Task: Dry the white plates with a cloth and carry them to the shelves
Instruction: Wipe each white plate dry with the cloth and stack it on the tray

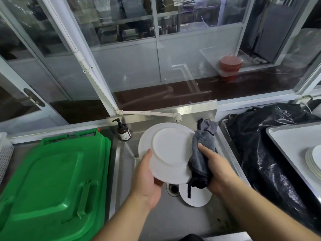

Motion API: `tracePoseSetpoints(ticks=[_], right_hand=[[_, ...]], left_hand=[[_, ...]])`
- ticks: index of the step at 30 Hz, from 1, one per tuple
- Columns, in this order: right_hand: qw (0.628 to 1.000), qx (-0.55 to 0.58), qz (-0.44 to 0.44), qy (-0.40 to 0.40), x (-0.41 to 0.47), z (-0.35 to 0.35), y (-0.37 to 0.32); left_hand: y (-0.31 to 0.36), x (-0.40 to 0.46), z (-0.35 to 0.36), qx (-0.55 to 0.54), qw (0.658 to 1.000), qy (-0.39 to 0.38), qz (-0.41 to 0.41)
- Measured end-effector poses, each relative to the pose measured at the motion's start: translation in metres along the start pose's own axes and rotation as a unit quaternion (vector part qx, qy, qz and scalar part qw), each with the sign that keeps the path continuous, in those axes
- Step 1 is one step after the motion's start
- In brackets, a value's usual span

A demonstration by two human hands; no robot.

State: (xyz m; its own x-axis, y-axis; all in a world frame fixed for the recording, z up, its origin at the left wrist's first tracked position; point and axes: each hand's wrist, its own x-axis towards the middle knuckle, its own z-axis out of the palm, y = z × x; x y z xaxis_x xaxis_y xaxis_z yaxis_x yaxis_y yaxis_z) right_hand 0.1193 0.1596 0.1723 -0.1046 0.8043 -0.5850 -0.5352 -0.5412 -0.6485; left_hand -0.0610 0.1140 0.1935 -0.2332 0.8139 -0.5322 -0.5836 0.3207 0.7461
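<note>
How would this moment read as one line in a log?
left hand: holds plate | right hand: presses cloth to rim | over sink

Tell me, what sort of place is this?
Probably a restaurant's dishwashing area: a steel sink, a stack of white plates on a tray at the right, a green bin lid, and glass partitions onto kitchen equipment.

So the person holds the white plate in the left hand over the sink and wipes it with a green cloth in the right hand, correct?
Not quite: the cloth is grey, not green, as the head view shows. The left hand does hold the white plate over the sink, and the right hand wipes.
</note>
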Motion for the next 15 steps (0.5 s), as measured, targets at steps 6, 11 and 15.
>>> tracePoseSetpoints(ticks=[6,11,15], right_hand=[[0.992,-0.096,-0.021,-0.074,0.000,-0.001,-0.041],[0.999,-0.027,-0.012,-0.027,0.003,0.014,-0.033],[0.999,0.037,-0.028,0.022,0.002,0.030,-0.004]], left_hand=[[0.048,0.014,-0.016,0.123,0.990,-0.062,-0.025],[0.043,0.011,-0.007,0.098,0.994,-0.025,0.046],[0.012,0.005,0.009,0.007,0.996,0.022,0.081]])
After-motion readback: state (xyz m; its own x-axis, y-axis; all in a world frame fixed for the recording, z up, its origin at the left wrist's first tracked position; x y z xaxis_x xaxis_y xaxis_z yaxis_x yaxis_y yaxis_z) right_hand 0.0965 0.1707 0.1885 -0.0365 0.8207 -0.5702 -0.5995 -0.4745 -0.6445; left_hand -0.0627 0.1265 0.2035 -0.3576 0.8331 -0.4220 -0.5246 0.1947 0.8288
